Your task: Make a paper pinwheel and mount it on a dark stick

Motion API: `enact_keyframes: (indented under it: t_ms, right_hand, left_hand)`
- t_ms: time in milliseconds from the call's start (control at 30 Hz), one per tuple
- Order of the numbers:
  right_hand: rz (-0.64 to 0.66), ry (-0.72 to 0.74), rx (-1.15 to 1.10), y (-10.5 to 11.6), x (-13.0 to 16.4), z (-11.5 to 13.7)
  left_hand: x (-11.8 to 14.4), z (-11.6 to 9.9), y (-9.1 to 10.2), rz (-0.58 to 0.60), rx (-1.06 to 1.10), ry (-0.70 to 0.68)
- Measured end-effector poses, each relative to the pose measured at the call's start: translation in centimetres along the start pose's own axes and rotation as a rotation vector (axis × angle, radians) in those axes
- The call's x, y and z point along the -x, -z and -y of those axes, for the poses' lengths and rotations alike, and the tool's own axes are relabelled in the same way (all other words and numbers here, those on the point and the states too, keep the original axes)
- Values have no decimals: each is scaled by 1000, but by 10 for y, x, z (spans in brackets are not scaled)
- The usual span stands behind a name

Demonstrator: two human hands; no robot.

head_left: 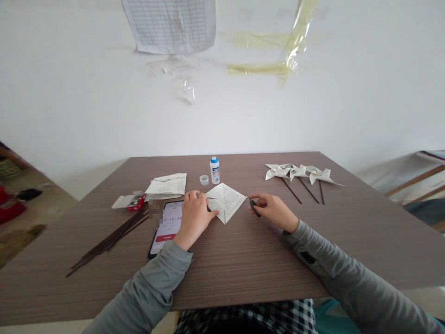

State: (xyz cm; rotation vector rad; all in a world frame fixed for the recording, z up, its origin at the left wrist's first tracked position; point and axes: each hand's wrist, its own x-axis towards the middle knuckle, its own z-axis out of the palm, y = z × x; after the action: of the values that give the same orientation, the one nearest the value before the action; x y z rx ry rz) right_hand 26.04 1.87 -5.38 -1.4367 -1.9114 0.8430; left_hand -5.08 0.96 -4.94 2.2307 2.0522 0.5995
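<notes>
A square of printed paper [227, 202] lies turned like a diamond on the table, with crease or cut lines running in from its corners. My left hand [196, 213] pinches its left side between thumb and fingers. My right hand [273, 209] is closed around small dark-handled scissors [255, 208], whose tip is at the paper's right corner. The blades are too small to tell whether they touch the paper. Behind the paper stands a white bottle with a blue cap [215, 170], beside a small clear plastic cup [204, 180].
A phone [167, 225] showing a timer lies partly behind my left hand. Left of it are thin dark sticks [111, 236], an open red box [136, 203] and stacked paper sheets [167, 185]. Three paper pinwheels [298, 172] on sticks lie at back right. A wall [222, 125] rises behind the table [222, 278].
</notes>
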Motion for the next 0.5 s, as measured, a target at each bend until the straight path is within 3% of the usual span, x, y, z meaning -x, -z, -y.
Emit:
enact_keyframes:
  t_ms: [133,367,500]
  right_hand:
    - [-47,4,31,0,3,3]
    - [-125,79,185,1,3,3]
    - [-172,128,231,0,3,3]
  left_hand:
    - [3,-1,-1,29,-16,-83]
    - [8,-6,-3,250,41,-128]
    - [11,-13,-2,313,79,-156]
